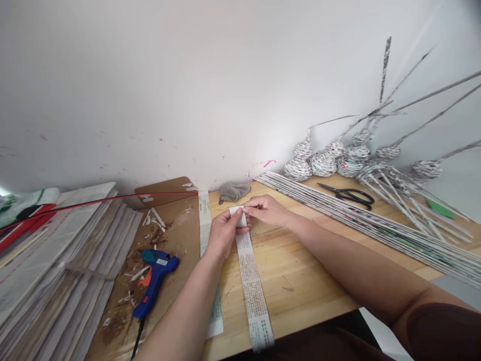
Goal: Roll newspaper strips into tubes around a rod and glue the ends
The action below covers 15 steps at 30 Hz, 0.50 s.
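Observation:
A long strip of printed newspaper (252,281) runs from my hands down over the front edge of the wooden table. My left hand (225,230) grips the strip's upper end, thumb on top and fingers curled beneath. From the right, my right hand (265,209) pinches the corner of that same end with its fingertips. A second newspaper strip (205,210) lies flat on the table to the left, partly covered by my left hand and forearm. Just beyond my hands sits a crumpled grey cloth (234,191).
A blue glue gun (154,281) lies on stained cardboard (184,288) among paper scraps. Stacked newspapers (86,271) fill the left. Rolled paper sticks (338,213), black scissors (347,194) and several woven paper gourds (297,168) with long stems occupy the right, before a white wall.

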{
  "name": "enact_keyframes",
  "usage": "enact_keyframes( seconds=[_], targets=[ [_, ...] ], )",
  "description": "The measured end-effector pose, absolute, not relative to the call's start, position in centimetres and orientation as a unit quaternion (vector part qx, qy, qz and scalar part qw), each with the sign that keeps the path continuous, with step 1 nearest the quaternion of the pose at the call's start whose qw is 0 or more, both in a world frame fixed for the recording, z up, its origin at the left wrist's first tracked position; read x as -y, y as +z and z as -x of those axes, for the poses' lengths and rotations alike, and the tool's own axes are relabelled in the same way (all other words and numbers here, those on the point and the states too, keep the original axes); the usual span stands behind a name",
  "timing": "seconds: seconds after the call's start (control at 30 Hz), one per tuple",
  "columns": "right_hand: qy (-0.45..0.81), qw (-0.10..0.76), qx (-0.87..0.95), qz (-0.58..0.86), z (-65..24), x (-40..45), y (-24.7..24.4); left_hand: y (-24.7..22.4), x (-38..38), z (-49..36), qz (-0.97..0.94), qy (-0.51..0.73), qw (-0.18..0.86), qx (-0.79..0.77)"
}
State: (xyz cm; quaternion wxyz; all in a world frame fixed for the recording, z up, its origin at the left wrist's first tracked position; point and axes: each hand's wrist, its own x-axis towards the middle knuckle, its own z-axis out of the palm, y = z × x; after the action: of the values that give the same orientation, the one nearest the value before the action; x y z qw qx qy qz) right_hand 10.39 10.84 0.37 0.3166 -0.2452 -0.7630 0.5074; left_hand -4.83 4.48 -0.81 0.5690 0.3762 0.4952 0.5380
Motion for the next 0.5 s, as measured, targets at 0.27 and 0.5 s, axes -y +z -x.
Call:
enact_keyframes(
  seconds=[0.27,0.5],
  targets=[
    [0.493,0.321,0.775,0.231,-10.82,-10.89,1.14,-0.63,-4.31,4.84,-0.384,0.529,0.564,-0.504],
    [0.593,0.333,0.691,0.246,-10.82,-11.38,0.54,-0.70,-4.23,4.66,-0.398,0.528,0.542,-0.518]
  ],
)
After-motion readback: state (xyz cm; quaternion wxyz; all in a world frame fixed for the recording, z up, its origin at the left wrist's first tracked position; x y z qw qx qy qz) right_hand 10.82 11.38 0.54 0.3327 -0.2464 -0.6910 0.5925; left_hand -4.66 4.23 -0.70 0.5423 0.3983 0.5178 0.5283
